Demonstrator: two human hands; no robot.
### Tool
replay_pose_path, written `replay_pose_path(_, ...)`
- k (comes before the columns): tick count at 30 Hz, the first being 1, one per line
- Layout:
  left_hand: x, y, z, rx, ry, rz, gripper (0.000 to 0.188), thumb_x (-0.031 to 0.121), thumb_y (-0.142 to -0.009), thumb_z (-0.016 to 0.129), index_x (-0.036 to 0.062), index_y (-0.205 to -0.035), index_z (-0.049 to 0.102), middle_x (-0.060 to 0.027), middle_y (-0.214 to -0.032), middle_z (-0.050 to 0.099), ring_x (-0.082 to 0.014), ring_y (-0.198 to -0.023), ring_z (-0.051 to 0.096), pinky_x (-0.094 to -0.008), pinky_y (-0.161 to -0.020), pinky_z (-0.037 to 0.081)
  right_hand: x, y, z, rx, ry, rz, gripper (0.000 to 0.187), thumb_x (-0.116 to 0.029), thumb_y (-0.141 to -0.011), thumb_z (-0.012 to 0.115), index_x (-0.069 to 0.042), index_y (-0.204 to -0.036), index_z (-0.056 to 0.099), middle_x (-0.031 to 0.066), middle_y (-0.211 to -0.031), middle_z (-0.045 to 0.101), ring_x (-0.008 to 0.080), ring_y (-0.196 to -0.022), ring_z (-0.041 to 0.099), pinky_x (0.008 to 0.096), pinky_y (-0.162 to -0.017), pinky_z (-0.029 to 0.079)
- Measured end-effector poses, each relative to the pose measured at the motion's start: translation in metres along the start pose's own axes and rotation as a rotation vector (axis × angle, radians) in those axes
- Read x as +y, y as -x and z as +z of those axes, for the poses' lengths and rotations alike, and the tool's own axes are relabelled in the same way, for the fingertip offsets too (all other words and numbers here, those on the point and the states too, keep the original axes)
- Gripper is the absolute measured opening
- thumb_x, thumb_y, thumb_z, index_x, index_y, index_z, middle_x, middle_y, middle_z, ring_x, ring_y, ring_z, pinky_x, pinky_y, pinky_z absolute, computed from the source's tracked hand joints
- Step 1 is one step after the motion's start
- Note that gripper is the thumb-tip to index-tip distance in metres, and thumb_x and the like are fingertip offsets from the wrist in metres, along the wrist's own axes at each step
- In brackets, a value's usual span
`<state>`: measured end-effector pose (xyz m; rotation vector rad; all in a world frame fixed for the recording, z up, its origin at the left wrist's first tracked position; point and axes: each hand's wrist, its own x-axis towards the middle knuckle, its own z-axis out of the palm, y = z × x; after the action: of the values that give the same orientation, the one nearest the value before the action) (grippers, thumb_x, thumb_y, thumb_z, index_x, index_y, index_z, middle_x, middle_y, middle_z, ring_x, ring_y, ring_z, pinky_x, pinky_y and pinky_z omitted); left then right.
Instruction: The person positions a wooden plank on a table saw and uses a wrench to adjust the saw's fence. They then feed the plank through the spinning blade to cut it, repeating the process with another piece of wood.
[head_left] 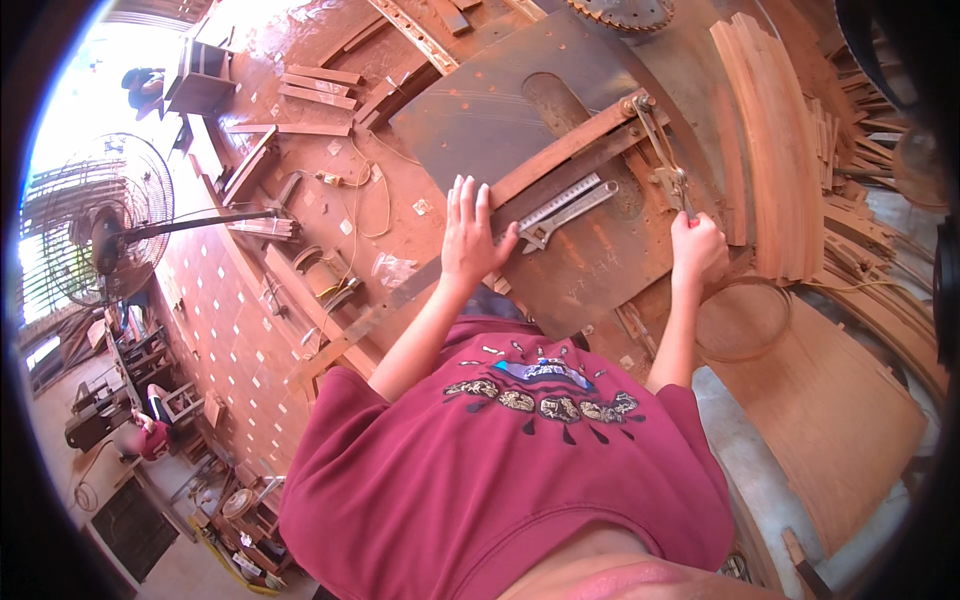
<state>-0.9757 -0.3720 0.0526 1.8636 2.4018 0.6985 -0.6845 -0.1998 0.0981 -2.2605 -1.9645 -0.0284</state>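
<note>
My left hand (472, 232) lies with its fingers stretched out at the near end of a wooden bar (560, 152), which crosses a flat metal machine table (470, 105). Closed in a fist, my right hand (700, 247) grips a thin metal handle (684, 204) beside the bar's far end. A metal linkage (655, 140) runs from that end toward this handle. An adjustable wrench (572, 215) and a steel ruler (560, 200) lie side by side on the table, between my hands. My right fingers hide the handle's lower part.
A toothed circular saw blade (625, 8) lies beyond the table. Stacked curved boards (775, 150) and a wide wooden panel (820, 410) are on the right. To the left stand a fan (105, 235) and scattered wood strips (320, 88); another person (152, 438) is at lower left.
</note>
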Motion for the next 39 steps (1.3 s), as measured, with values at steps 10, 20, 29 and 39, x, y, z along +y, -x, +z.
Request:
replay_pose_path(10, -0.103, -0.09, -0.006, 0.171, -0.063, 0.11, 0.069, 0.038, -0.084, 0.074, -0.0083, -0.131, 0.054, -0.031, -0.135, 0.049, -0.0507, -0.135, 0.043, -0.0548, -0.116, 0.037, -0.113, -0.047, 0.028, 0.042, 0.008, -0.126, 0.03, -0.039, -0.087, 0.064, -0.014, -0.08, 0.076, 0.0169, -0.077, 0.074, 0.0364, -0.073, 0.075, 0.047, -0.06, 0.06)
replay_pose_path(20, -0.244, -0.211, -0.025, 0.229, -0.077, 0.128, 0.062, 0.042, -0.084, 0.077, 0.0002, -0.127, 0.06, -0.021, -0.13, 0.058, -0.0418, -0.127, 0.05, -0.0511, -0.11, 0.039, -0.275, -0.11, 0.059, 0.065, -0.153, -0.302, 0.028, -0.036, -0.09, 0.062, -0.013, -0.089, 0.078, 0.0141, -0.081, 0.076, 0.0326, -0.076, 0.076, 0.045, -0.065, 0.061)
replay_pose_path(29, -0.318, -0.272, -0.033, 0.145, 0.014, 0.044, 0.065, 0.048, -0.082, 0.078, 0.0034, -0.128, 0.063, -0.0179, -0.115, 0.063, -0.0374, -0.113, 0.058, -0.047, -0.099, 0.048, -0.36, -0.138, 0.063, 0.026, -0.133, -0.297, 0.032, -0.036, -0.09, 0.061, -0.01, -0.086, 0.079, 0.0153, -0.083, 0.076, 0.0345, -0.079, 0.076, 0.0462, -0.067, 0.06)
replay_pose_path(39, -0.296, -0.286, -0.033, 0.035, 0.092, -0.037, 0.069, 0.049, -0.084, 0.076, 0.0016, -0.132, 0.059, -0.026, -0.113, 0.07, -0.0413, -0.106, 0.067, -0.0464, -0.093, 0.053, -0.345, -0.149, 0.068, 0.01, -0.204, -0.291, 0.027, -0.035, -0.089, 0.06, -0.016, -0.089, 0.079, 0.0123, -0.084, 0.076, 0.0342, -0.079, 0.075, 0.0482, -0.067, 0.059)
